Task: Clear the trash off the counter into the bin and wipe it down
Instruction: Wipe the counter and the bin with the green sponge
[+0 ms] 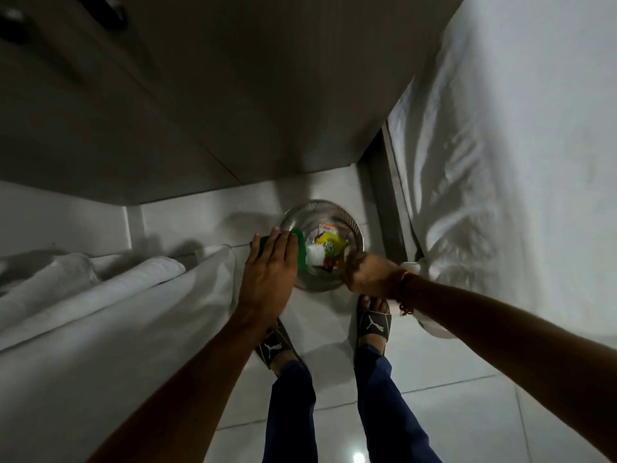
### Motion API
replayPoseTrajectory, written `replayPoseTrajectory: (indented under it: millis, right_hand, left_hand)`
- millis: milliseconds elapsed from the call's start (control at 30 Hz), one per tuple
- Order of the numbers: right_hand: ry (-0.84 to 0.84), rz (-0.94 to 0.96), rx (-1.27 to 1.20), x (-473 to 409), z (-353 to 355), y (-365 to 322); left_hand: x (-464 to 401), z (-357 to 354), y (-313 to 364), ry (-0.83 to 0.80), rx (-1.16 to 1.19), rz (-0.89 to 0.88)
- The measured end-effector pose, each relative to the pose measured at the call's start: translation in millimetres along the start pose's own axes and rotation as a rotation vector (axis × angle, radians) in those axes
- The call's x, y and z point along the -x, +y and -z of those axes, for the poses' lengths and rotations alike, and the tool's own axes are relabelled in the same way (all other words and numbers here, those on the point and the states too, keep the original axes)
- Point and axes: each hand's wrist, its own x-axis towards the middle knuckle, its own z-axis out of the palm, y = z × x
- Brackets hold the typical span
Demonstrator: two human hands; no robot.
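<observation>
two legs in dark blue trousers point(384, 406) and black sandals point(373, 324) stand on pale floor tiles point(460, 416). beyond the feet, a round metal bin point(354, 222) sits on the floor, holding a yellow-green packet point(330, 243) and a white scrap point(315, 255). left hand point(268, 279), fingers flat and together, presses a green item point(302, 250) at the bin's near-left rim. right hand point(369, 274), with a red thread wristband point(405, 292), is curled over the near-right rim; what it grips cannot be told. white bedding point(521, 168) lies right; cabinet point(187, 105) beyond.
</observation>
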Motion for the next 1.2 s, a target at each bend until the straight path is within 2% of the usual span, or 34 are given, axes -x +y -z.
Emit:
replayPoseTrajectory:
  millis: [33,100,167,267,433,533,700,833,967,1033,1100,1200]
  right_hand:
    - [-0.029,0.068,-0.074,8,19,-1]
    - [0.028,0.274,0.129,33,55,2]
    - [0.016,0.334,0.275,56,100,-1]
    - [-0.037,0.452,0.400,89,179,-18]
    - [0.113,0.471,0.483,122,321,-49]
    - [0.142,0.450,0.542,135,388,-70]
    - [0.345,0.359,0.543,140,470,-92]
    - [0.324,0.293,0.557,146,516,-105]
    - [0.228,0.210,0.616,139,529,-115]
    - [0.183,0.206,0.598,136,529,-116]
    - [0.177,0.226,0.587,132,529,-115]
    - [0.284,0.280,0.580,128,527,-110]
  left_hand:
    - [5,15,-2,0.020,-0.005,0.005]
    - [16,51,-6,0.056,-0.001,0.016]
    - [28,93,-8,0.132,-0.009,0.015]
    - [52,173,-9,0.161,-0.003,0.003]
    - [72,306,-23,0.283,-0.080,-0.017]
    - [79,376,-34,0.377,-0.094,-0.019]
    - [78,480,-59,0.483,-0.092,-0.028]
    - [77,552,-85,0.500,-0.052,0.072]
    - [77,583,-120,0.535,0.040,0.220]
    - [77,582,-145,0.499,0.043,0.324]
    - [75,575,-171,0.474,0.040,0.431]
    - [74,556,-208,0.411,0.058,0.540]
